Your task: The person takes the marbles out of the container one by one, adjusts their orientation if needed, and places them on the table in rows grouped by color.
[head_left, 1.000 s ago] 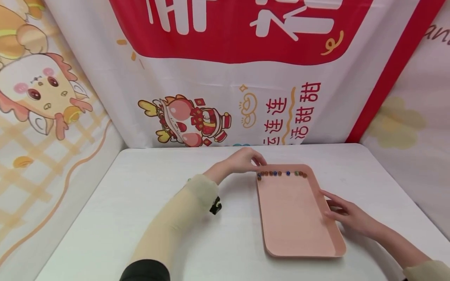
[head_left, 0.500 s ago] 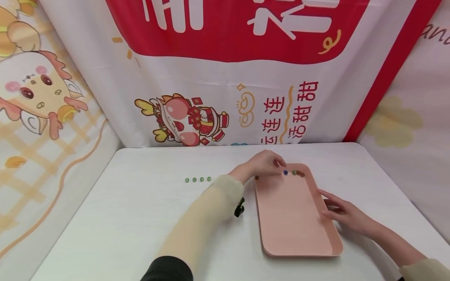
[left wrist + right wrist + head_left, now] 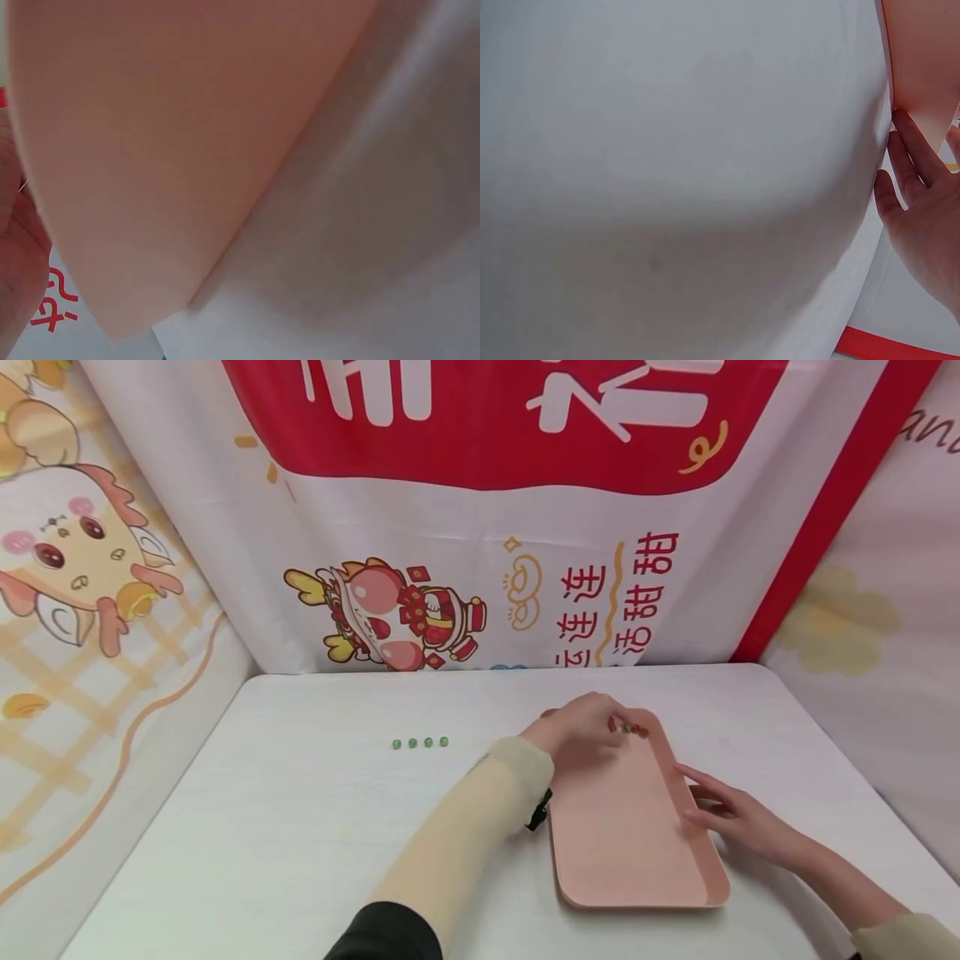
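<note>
A pink tray (image 3: 633, 827) lies on the white table with a few small marbles visible along its far edge. My left hand (image 3: 581, 722) is over the far end of the tray, fingers bent down at a green marble (image 3: 627, 727); whether they touch it cannot be told. Beside that marble sit brown marbles (image 3: 640, 731). The left hand and wrist cover the rest of the row. At the tray's right side my right hand (image 3: 738, 818) holds the rim, and the right wrist view has its fingers (image 3: 911, 169) against the outer wall.
Several green marbles (image 3: 412, 743) stand in a short row on the white table (image 3: 300, 827), left of the tray. Printed cloth walls (image 3: 465, 527) rise behind the table and on both sides.
My left hand has moved right along the tray's far edge, from its far left corner to the green marble. The row of green marbles on the table has come into sight. My right hand stays put.
</note>
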Action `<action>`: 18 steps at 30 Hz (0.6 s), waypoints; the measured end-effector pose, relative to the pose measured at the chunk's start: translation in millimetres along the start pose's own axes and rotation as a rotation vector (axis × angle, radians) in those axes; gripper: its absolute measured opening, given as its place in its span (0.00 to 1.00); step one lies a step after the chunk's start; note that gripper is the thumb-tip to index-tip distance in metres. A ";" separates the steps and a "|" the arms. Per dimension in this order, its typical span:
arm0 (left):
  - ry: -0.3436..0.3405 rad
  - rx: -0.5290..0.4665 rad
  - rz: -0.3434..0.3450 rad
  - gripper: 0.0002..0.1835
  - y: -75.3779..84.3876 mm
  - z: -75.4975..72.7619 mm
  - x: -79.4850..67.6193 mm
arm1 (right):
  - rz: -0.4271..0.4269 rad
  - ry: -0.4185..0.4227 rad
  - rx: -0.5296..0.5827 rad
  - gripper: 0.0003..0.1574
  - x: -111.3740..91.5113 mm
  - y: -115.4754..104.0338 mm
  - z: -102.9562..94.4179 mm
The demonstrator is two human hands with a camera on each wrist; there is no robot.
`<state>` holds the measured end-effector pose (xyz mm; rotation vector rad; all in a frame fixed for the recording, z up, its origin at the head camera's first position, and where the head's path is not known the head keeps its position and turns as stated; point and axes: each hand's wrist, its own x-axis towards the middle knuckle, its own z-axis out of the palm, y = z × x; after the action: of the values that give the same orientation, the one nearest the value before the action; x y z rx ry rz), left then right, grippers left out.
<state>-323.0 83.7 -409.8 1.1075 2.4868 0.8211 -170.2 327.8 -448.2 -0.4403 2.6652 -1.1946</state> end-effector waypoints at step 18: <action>-0.020 0.178 -0.004 0.08 -5.7 11.8 20.4 | -0.038 0.017 0.007 0.43 -0.4 3.8 -1.0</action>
<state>-334.1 100.4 -423.3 1.1605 2.5852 0.5931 -170.8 331.1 -450.4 -0.4837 2.6771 -1.2237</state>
